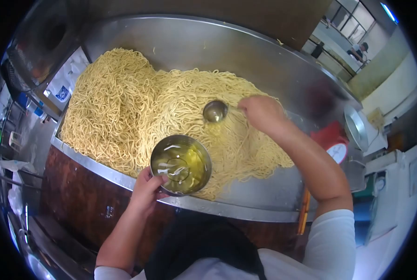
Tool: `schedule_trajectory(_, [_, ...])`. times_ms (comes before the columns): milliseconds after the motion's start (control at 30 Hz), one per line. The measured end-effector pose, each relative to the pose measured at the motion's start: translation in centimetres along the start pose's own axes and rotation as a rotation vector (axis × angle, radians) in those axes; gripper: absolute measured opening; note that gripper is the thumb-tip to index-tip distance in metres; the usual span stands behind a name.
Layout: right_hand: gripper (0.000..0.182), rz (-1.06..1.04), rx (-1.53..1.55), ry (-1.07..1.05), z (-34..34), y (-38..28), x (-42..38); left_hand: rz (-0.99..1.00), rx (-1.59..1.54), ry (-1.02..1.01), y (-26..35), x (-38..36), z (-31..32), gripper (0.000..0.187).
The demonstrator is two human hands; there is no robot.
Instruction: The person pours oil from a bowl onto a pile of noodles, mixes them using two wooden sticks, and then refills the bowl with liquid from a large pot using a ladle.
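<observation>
My left hand (148, 190) grips the rim of a round metal bowl (207, 169), thumb over its edge. Yellowish clear liquid, which looks like oil (178, 163), lies in the bowl. My right hand (263, 112) is closed round the handle of a small metal ladle (215, 111), whose cup is above the noodles. Yellow liquid seems to be running from the cup onto them. A big spread of yellow noodles (185, 98) covers much of the steel trough, heaped highest in a darker mound (110, 102) on the left. The bowl hides part of the noodles' near edge.
The steel trough (264, 210) has a high back wall and a low front rim. A red scale (332, 140) with a metal pan (355, 126) stands at the right. Orange sticks (304, 210) lean at the front edge. Another person (357, 50) is far off at the upper right.
</observation>
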State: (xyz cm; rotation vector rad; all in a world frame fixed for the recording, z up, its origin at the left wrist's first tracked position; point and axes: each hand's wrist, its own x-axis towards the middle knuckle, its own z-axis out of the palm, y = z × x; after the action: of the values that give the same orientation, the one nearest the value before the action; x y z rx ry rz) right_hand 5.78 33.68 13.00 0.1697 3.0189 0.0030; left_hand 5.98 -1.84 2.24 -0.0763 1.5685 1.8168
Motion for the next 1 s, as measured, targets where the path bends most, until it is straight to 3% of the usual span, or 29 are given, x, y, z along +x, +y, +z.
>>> schedule_trajectory(33, [0.029,0.05,-0.079,0.218,0.5,0.5,0.3,0.012,0.005,0.001,0.0,-0.1,0.0,0.042])
schedule_trajectory(167, [0.033,0.038,0.023,0.443,-0.2,0.8,-0.3,0.025,-0.037,0.027,1.3,-0.7,1.6,0.037])
schedule_trajectory(267, [0.033,-0.157,0.131,0.431,-0.8,-1.1,-2.5,0.011,-0.026,-0.021,1.4,-0.1,2.2,0.039])
schedule_trajectory(333, [0.022,-0.317,0.055,0.242,-1.2,-2.8,-4.0,0.001,-0.017,-0.014,1.3,0.7,2.9,0.04])
schedule_trajectory(367, [0.022,-0.314,0.056,0.242,-1.4,-3.7,-4.6,-0.007,-0.007,-0.016,1.4,1.1,3.4,0.04])
schedule_trajectory(467, [0.019,-0.231,-0.218,-0.204,-1.1,-4.3,-5.2,-0.005,0.029,-0.036,2.1,2.3,5.4,0.039])
schedule_trajectory(567, [0.021,-0.164,-0.011,-0.386,-2.6,-2.2,-4.7,0.005,0.037,-0.048,2.3,3.3,6.5,0.038])
schedule_trajectory(800, [0.026,-0.144,0.138,-0.282,-4.6,5.4,-1.0,0.016,-0.005,0.002,2.3,2.8,7.3,0.035])
schedule_trajectory(900, [0.021,-0.055,0.098,-0.217,-2.1,8.9,3.1,0.005,0.006,0.018,2.5,1.6,7.7,0.037])
schedule_trajectory(967, [0.024,0.154,-0.029,0.04,2.0,11.7,6.2,0.023,-0.028,0.015,2.3,1.0,7.7,0.039])
schedule_trajectory(1000, [0.024,0.159,-0.025,0.04,2.8,12.1,6.4,0.032,-0.058,-0.002,1.9,0.9,7.5,0.043])
